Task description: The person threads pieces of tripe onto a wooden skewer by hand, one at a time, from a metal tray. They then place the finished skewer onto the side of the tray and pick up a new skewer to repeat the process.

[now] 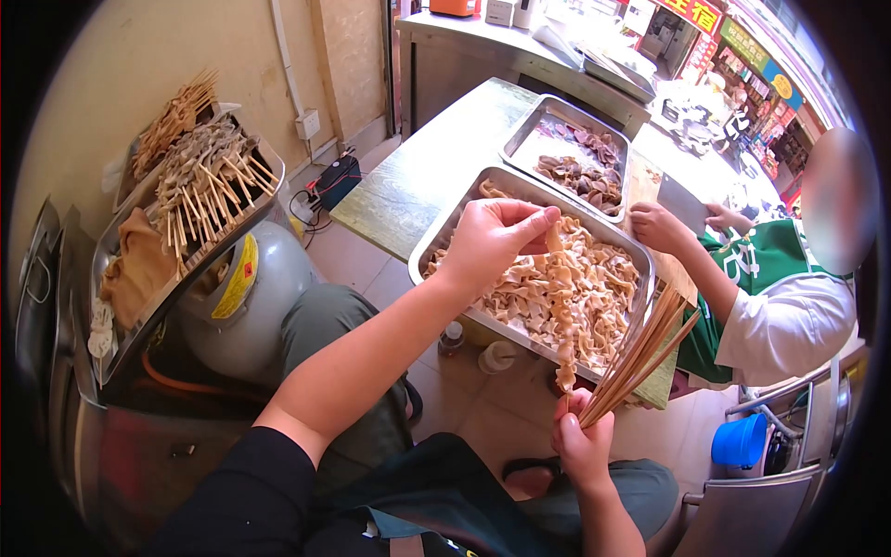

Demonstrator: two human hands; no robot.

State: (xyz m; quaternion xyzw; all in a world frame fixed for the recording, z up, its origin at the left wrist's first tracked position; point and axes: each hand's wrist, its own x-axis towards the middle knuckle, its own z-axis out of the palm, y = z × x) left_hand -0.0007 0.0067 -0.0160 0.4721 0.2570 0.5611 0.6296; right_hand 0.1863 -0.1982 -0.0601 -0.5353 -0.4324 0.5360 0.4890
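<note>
So we've got a long strip of frilly beige food [564, 306] dangling between our two hands, its top at the left fingertips and its bottom end just above the right thumb. On the left hand [497, 239], thumb and index are pinched together on that top end. Our right hand [587, 444] has its fingers wrapped tight round a bundle of wooden sticks [640, 357], slim and straight, fanning up and right from the fist. We can't really tell whether a stick has gone through the strip's lower end.

Right behind the strip, below the left fingers, is a shiny metal tray [418, 265] heaped with wavy, moist-looking pieces [608, 278] of the same sort. Beyond the left fingertips there's a second tray [548, 144] with darker, curled bits. Both sit on a pale, worn-looking tabletop [408, 176]. Further out to the right of our fingers we see a person in a green apron [780, 306]; well off to the left, loaded skewers [200, 186] pile up near a rounded grey cylinder [251, 306].
</note>
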